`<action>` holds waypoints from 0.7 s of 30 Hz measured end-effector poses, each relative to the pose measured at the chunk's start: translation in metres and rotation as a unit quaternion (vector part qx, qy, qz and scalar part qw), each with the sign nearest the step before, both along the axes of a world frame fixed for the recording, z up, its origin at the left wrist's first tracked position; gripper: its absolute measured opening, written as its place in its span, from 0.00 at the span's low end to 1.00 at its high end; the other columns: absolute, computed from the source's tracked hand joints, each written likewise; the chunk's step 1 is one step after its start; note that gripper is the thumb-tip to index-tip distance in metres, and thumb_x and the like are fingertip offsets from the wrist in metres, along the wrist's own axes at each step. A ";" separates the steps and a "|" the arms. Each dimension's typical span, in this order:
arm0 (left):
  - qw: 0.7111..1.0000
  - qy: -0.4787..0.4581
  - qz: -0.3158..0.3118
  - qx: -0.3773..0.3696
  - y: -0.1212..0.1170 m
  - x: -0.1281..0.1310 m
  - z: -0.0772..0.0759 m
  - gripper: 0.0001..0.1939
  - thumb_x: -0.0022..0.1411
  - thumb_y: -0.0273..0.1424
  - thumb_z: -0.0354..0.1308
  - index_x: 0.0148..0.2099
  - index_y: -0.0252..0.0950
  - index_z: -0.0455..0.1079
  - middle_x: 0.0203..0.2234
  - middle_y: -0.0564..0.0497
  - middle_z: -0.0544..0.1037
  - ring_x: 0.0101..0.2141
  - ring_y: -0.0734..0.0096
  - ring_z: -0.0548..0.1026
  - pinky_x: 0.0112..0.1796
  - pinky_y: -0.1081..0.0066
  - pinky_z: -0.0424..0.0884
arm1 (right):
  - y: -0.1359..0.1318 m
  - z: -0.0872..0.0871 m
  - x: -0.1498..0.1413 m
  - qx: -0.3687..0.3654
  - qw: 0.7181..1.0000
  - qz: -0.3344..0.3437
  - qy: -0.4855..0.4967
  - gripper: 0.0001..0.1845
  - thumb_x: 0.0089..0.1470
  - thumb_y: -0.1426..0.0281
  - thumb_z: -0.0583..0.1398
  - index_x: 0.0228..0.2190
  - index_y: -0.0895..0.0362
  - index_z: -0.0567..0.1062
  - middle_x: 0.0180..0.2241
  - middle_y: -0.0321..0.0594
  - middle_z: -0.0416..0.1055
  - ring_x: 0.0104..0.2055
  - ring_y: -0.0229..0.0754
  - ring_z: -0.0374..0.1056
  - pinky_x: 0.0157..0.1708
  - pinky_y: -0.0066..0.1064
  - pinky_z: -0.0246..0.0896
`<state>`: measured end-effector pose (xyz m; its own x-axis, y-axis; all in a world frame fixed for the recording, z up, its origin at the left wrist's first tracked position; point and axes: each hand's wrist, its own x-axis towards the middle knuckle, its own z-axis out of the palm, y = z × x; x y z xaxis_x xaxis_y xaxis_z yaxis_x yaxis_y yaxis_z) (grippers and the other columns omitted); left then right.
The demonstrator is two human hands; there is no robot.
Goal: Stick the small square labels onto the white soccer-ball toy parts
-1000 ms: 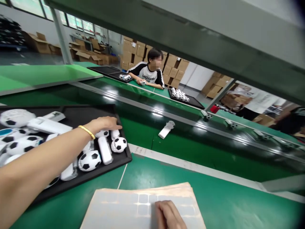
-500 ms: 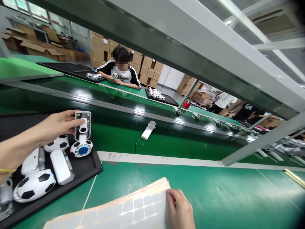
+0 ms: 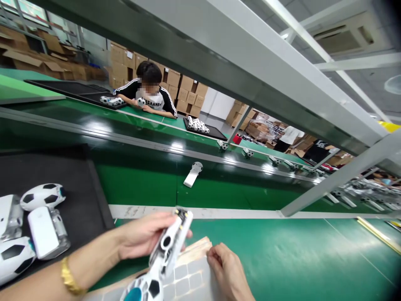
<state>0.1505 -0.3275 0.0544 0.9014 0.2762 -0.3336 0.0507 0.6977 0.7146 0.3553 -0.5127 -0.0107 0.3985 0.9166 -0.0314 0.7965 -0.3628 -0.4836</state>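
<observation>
My left hand point(image 3: 142, 236) is closed around a white soccer-ball-patterned device point(image 3: 154, 288) with a clear-cased handle and a blue disc on its round head. It hangs tilted over a stack of sticker sheets point(image 3: 184, 278) with pale, rounded-square labels. My right hand point(image 3: 230, 269) pinches the upper right edge of that stack, fingertips together. Part of the sheets is hidden by the left arm and the device. At the left, a black tray point(image 3: 83, 205) holds several similar devices point(image 3: 44, 196), some lying with a white back point(image 3: 44, 234) upward.
One more device point(image 3: 193, 174) lies on the green conveyor belt point(image 3: 140, 179) ahead. A white rail point(image 3: 219, 212) and a slanted metal post point(image 3: 319, 179) border my bench. Opposite, a person point(image 3: 150, 96) holds a ball-patterned piece beside trays. Several devices line the far right.
My left hand has lifted the device out from above the tray and brought it right, over the sticker sheets, turning it. My right hand stays at the sheet edge. The view has shifted slightly.
</observation>
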 end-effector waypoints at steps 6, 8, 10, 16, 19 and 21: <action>0.994 -0.008 -0.094 -0.048 -0.031 0.048 -0.037 0.20 0.54 0.41 0.69 0.40 0.30 0.74 0.31 0.45 0.79 0.33 0.67 0.78 0.35 0.71 0.75 | -0.001 -0.008 0.005 0.008 0.999 0.043 -0.002 0.10 0.60 0.73 0.52 0.27 0.53 0.68 0.30 0.36 0.69 0.33 0.39 0.69 0.35 0.28 0.61; 0.994 -0.013 -0.095 -0.049 -0.032 0.053 -0.042 0.18 0.55 0.41 0.68 0.39 0.30 0.74 0.33 0.45 0.79 0.35 0.68 0.78 0.37 0.72 0.75 | -0.003 -0.010 0.005 0.017 0.998 0.051 -0.010 0.12 0.63 0.70 0.50 0.28 0.53 0.68 0.31 0.36 0.68 0.34 0.40 0.69 0.36 0.29 0.61; 0.994 -0.009 -0.098 -0.050 -0.032 0.054 -0.046 0.18 0.54 0.41 0.69 0.38 0.30 0.74 0.33 0.45 0.79 0.35 0.68 0.78 0.38 0.71 0.75 | -0.005 -0.012 0.005 0.030 0.998 0.058 -0.020 0.13 0.65 0.69 0.49 0.29 0.53 0.68 0.32 0.36 0.69 0.35 0.39 0.70 0.36 0.29 0.61; 0.991 0.023 -0.127 -0.040 -0.033 0.057 -0.053 0.21 0.52 0.44 0.69 0.37 0.29 0.74 0.32 0.43 0.79 0.29 0.68 0.78 0.30 0.73 0.76 | -0.008 -0.023 0.008 0.093 0.990 0.087 -0.060 0.12 0.65 0.70 0.48 0.31 0.53 0.67 0.30 0.36 0.68 0.32 0.40 0.68 0.32 0.30 0.62; 0.990 0.030 -0.135 -0.032 -0.033 0.061 -0.052 0.21 0.52 0.44 0.69 0.38 0.31 0.74 0.32 0.45 0.79 0.28 0.69 0.78 0.30 0.72 0.76 | -0.010 -0.035 0.008 0.138 0.981 0.105 -0.085 0.13 0.65 0.71 0.45 0.31 0.53 0.66 0.29 0.36 0.67 0.30 0.40 0.67 0.31 0.31 0.61; 0.989 0.039 -0.140 -0.028 -0.033 0.064 -0.052 0.22 0.51 0.44 0.70 0.38 0.31 0.74 0.33 0.45 0.79 0.27 0.71 0.78 0.30 0.72 0.76 | -0.012 -0.042 0.009 0.161 0.976 0.112 -0.099 0.13 0.65 0.72 0.45 0.31 0.53 0.65 0.29 0.37 0.66 0.31 0.40 0.67 0.30 0.31 0.61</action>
<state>0.2140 -0.3603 0.0027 0.9110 -0.0026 -0.4123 0.3012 0.6871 0.6612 0.3640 -0.5248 -0.0524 0.1568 0.9306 0.3307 0.9280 -0.0242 -0.3718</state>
